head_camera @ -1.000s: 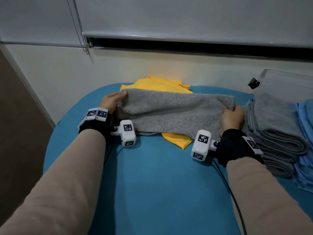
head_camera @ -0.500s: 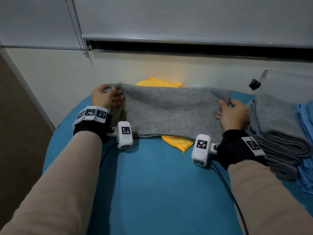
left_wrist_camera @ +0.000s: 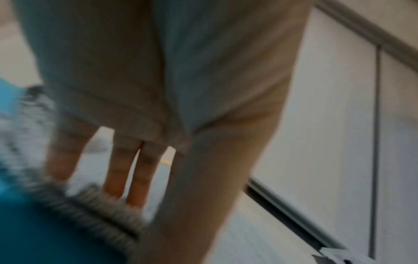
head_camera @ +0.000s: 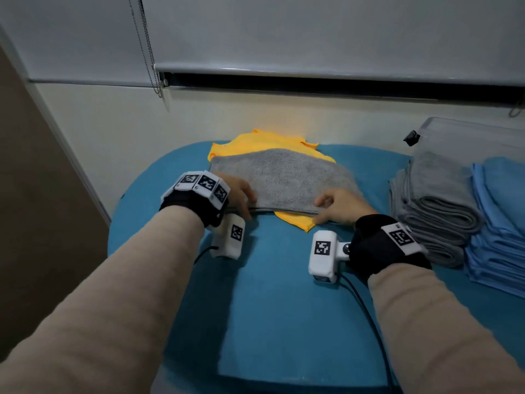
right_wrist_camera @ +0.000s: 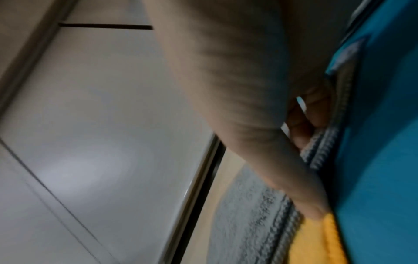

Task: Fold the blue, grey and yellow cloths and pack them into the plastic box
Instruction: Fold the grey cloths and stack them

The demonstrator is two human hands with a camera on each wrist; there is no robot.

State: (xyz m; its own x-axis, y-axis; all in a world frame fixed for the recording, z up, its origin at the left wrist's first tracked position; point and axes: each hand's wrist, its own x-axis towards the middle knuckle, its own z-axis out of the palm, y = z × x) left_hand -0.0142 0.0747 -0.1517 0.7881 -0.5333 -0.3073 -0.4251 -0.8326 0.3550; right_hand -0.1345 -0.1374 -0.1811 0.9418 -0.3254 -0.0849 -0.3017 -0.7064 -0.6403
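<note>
Grey cloth point(head_camera: 281, 174): laid over yellow cloth point(head_camera: 264, 140); near edge pressed by left hand point(head_camera: 237, 191), fingers straight, and pinched by right hand point(head_camera: 342, 209).

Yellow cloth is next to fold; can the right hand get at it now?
Probably, once it releases the grey cloth: the yellow cloth pokes out from under it, right beside the right hand.

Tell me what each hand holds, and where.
Both are on the folded grey cloth, at its near edge: the right hand pinches its right corner, and the left hand presses its left corner with straight fingers.
</note>
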